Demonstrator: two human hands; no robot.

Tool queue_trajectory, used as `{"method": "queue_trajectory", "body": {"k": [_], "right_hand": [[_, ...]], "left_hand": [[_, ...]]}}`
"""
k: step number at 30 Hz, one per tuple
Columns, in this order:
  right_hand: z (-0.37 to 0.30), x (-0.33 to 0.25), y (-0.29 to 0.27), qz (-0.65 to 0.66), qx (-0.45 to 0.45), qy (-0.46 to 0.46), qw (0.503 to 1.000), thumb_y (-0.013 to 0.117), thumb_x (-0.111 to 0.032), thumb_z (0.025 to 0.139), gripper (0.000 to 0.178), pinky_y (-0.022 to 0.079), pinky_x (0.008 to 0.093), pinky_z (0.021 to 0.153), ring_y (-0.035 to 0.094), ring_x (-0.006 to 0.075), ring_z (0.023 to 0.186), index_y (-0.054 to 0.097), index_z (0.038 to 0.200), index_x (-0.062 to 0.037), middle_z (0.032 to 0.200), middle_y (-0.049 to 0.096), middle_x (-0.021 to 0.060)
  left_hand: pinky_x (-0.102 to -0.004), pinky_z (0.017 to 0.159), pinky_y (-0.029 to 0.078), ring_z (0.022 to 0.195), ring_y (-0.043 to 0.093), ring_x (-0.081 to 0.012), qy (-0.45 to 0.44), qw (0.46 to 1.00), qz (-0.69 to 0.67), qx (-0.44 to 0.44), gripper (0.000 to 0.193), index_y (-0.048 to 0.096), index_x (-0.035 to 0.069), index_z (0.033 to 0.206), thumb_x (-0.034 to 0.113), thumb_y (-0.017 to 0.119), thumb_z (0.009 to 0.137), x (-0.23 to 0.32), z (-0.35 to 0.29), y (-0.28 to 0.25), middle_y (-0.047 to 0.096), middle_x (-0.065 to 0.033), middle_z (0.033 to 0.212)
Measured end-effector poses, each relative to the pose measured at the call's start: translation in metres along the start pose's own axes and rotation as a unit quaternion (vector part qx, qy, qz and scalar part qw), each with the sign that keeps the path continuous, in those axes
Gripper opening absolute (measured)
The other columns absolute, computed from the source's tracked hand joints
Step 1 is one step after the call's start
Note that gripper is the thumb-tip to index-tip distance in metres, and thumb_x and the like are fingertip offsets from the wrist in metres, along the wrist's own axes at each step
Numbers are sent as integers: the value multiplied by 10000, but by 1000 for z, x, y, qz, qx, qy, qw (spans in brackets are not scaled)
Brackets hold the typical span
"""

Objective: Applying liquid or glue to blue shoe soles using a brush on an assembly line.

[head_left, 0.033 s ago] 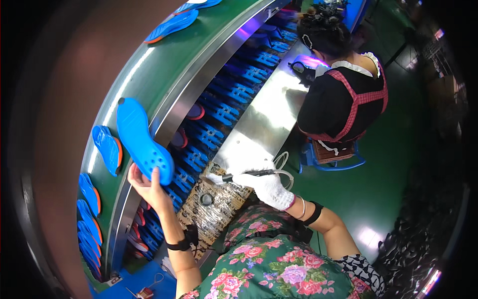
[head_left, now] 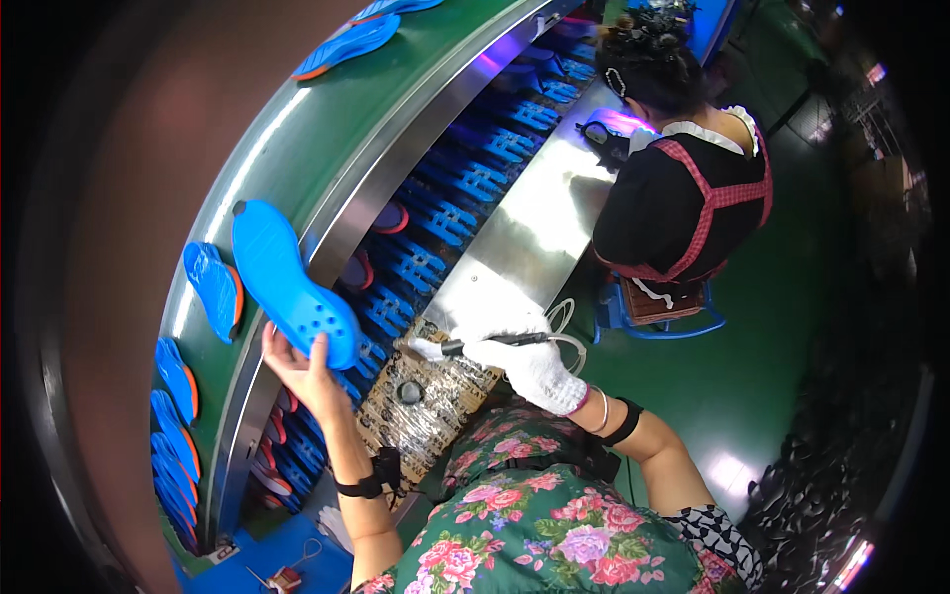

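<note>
A blue shoe insole [head_left: 282,272] is pinched at its dimpled end by my bare left hand [head_left: 307,366], thumb on top and fingers behind. It is held up over the metal rim of the conveyor, a dark spot at its far tip. My right hand [head_left: 529,361], in a white knit glove, is closed round a black pen-shaped tool [head_left: 477,346]. The tool's pale end and small dark tip point left, above the bench; what the tip is made of is unclear. Thin white cable loops [head_left: 569,342] lie beside the glove.
More blue insoles with orange edges [head_left: 213,287] lie on the green curved conveyor [head_left: 287,144]. Beneath its rim runs a row of blue racks [head_left: 450,223]. A metal bench [head_left: 534,218] has a plastic-covered near end [head_left: 426,396]. A co-worker [head_left: 683,188] sits at the upper right.
My left hand and the insole have shifted slightly right. The right hand with the black tool stays nearly in place.
</note>
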State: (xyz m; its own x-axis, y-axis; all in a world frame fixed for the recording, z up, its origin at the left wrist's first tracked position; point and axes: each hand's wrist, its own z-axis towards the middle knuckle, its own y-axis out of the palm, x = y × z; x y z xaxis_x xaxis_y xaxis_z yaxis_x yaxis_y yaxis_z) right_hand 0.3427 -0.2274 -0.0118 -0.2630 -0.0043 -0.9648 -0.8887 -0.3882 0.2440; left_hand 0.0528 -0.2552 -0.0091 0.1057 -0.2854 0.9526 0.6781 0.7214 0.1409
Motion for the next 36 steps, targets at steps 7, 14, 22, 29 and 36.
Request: {"method": "queue_trajectory", "body": {"k": [7,14,22,29,36], "right_hand": [[11,-50,29,34,15,-22,999,780,36,789,81,527,272,697,673,123,772,754,860,7,839,728,61],[30,-54,45,-128,-38,-176,975,802,42,764,110,544,316,712,699,191,769,753,856,7,826,732,106],[45,-52,62,-268,-85,-304,910,798,10,769,177,560,332,750,721,231,819,764,941,-16,927,755,121],[45,-44,62,-366,-136,-352,851,793,15,785,236,584,340,817,739,240,884,766,1018,-12,1004,762,132],[33,-37,80,-238,-76,-262,932,788,46,743,223,570,337,757,721,232,843,775,953,-30,947,758,118]], "left_hand": [[-408,978,528,1009,687,-305,-299,931,-198,-67,500,571,-70,1270,173,634,838,-65,-23,-14,690,-168,1055],[-501,1018,533,1145,650,-376,-315,860,-336,-221,857,366,-35,1495,288,729,789,-11,-81,7,564,-259,1398],[-462,975,542,1128,638,-291,-391,704,-570,-166,1058,452,88,1476,922,280,847,1,-93,11,624,-121,1304],[-432,1047,499,1217,595,-257,-360,897,-239,-94,1007,381,78,1519,863,246,903,-6,-119,26,576,-123,1375],[-431,1089,471,1277,560,-246,-372,875,-296,-91,1023,397,94,1516,886,266,881,-27,-120,4,543,-106,1433]]}}
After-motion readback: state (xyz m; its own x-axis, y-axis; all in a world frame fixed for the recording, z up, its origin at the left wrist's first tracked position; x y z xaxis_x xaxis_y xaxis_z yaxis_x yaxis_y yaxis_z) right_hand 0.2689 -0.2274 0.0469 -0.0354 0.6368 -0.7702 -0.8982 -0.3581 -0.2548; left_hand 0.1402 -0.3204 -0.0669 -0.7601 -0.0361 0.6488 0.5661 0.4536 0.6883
